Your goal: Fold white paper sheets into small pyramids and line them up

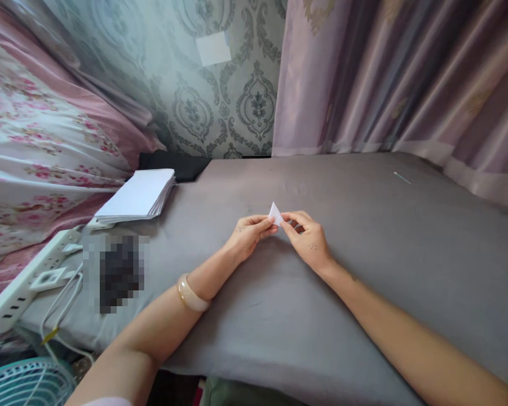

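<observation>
A small folded piece of white paper [274, 213], pointed at the top, is held just above the grey cloth-covered table [363, 237]. My left hand [248, 234] pinches its left side with thumb and fingers closed. From the other side, my right hand [306, 239] pinches its right edge, fingers curled. Both hands meet near the middle of the table. A pale bangle [191, 293] sits on my left wrist.
A stack of white paper sheets [137, 195] lies at the table's left rear. A white power strip [29, 276] with cables and a blurred dark object [117, 272] sit at the left edge. A fan [25, 383] shows at bottom left. Curtains [406, 73] hang behind.
</observation>
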Available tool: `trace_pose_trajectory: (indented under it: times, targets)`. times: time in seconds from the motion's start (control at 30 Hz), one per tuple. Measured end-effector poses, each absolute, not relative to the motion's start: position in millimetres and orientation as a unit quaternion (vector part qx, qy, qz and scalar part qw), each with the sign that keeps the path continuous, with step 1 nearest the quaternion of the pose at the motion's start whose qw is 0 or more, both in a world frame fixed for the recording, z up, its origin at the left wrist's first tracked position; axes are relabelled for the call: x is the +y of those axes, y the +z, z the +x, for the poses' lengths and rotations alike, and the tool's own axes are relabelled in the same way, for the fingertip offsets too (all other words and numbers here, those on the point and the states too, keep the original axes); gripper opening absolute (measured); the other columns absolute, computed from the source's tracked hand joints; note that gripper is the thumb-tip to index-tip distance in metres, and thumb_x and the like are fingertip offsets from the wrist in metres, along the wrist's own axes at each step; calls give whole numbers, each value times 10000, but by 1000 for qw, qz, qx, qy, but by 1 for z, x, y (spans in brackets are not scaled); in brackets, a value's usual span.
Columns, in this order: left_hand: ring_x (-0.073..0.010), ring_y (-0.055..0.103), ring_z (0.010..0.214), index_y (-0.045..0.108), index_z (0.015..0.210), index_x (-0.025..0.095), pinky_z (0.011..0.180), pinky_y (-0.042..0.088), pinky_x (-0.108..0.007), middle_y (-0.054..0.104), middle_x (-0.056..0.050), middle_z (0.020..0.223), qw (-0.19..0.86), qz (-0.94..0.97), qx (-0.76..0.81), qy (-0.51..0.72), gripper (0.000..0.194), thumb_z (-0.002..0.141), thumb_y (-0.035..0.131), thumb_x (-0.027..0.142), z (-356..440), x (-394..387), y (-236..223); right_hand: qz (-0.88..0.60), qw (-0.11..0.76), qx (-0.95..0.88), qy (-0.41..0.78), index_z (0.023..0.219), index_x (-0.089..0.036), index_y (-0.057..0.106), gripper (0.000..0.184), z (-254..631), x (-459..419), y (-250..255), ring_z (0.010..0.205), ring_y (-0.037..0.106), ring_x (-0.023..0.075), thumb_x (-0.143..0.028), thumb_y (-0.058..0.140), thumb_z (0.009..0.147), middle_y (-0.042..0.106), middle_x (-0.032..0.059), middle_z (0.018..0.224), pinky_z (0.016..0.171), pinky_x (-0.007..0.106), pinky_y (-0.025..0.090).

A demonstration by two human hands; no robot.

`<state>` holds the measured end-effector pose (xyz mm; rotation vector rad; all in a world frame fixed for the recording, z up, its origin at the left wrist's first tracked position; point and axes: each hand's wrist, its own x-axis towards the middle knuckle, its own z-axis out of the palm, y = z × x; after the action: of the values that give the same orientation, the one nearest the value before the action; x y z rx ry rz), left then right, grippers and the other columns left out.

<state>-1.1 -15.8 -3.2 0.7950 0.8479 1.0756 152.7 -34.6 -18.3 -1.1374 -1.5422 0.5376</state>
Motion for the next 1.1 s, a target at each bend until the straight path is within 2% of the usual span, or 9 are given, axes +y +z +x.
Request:
trace_pose_trajectory:
  times: [0.1, 0.27, 0.43, 0.6, 0.73, 0.87, 0.93, 1.0, 1.1]
  targets:
    - [-113, 658, 723, 750, 795, 72, 831, 534, -262, 719, -86, 812, 704, 355, 370, 491, 175, 668, 803, 179, 0, -15, -6, -482, 547, -653, 204, 971, -193, 702, 182, 152, -35, -20, 714, 596, 133, -268, 590, 850, 645, 63, 972, 594, 270, 474]
    - [-120, 665, 750, 750, 793, 72, 872, 517, -273, 722, -88, 809, 695, 354, 371, 505, 150, 690, 779, 177, -1, -13, -9, -478, 534, -677, 167, 1000, -202, 715, 208, 148, -39, -19, 762, 596, 148, -229, 559, 866, 625, 59, 931, 611, 276, 467]
    - [-163, 678, 840, 752, 824, 87, 947, 484, -325, 732, -99, 866, 688, 379, 356, 506, 213, 678, 794, 236, -1, -15, -9, -473, 530, -681, 177, 955, -205, 680, 167, 145, -45, -14, 750, 587, 142, -217, 538, 868, 647, 50, 950, 650, 272, 472]
    - [-180, 680, 852, 755, 893, 104, 953, 484, -356, 735, -94, 879, 674, 414, 358, 496, 313, 664, 810, 310, 1, -18, -11, -522, 514, -651, 197, 884, -209, 643, 127, 146, -44, -11, 670, 568, 144, -308, 572, 848, 664, 30, 825, 675, 289, 466]
    - [-167, 663, 810, 759, 907, 111, 883, 507, -334, 733, -87, 860, 642, 455, 383, 484, 331, 669, 797, 338, 2, -21, -9, -532, 502, -631, 260, 904, -191, 682, 247, 149, -38, -14, 667, 553, 151, -407, 588, 831, 685, 52, 847, 676, 303, 457]
    - [-119, 604, 714, 761, 885, 121, 771, 487, -262, 711, -54, 788, 610, 493, 403, 471, 295, 666, 797, 315, 1, -22, -4, -524, 490, -598, 358, 852, -184, 727, 320, 159, -28, -15, 682, 528, 142, -480, 633, 778, 680, 43, 824, 662, 289, 436]
    - [-101, 577, 688, 751, 921, 125, 730, 469, -242, 691, -47, 788, 637, 482, 385, 461, 327, 676, 794, 337, 1, -21, -3, -510, 471, -574, 434, 850, -187, 731, 350, 166, -24, -12, 627, 484, 114, -512, 670, 734, 661, 21, 778, 578, 254, 399]
    - [-100, 569, 692, 732, 972, 123, 697, 461, -237, 670, -55, 805, 693, 449, 353, 440, 399, 716, 755, 429, 1, -19, -2, -478, 433, -558, 522, 881, -190, 725, 378, 174, -22, -7, 542, 394, 75, -531, 676, 726, 633, -2, 740, 481, 219, 312]
    - [-90, 549, 657, 715, 909, 100, 627, 437, -217, 619, -50, 749, 749, 409, 333, 401, 444, 749, 704, 513, -1, -18, -2, -413, 385, -552, 613, 896, -193, 703, 343, 182, -23, 2, 489, 294, 41, -499, 691, 742, 584, -31, 705, 430, 199, 220]
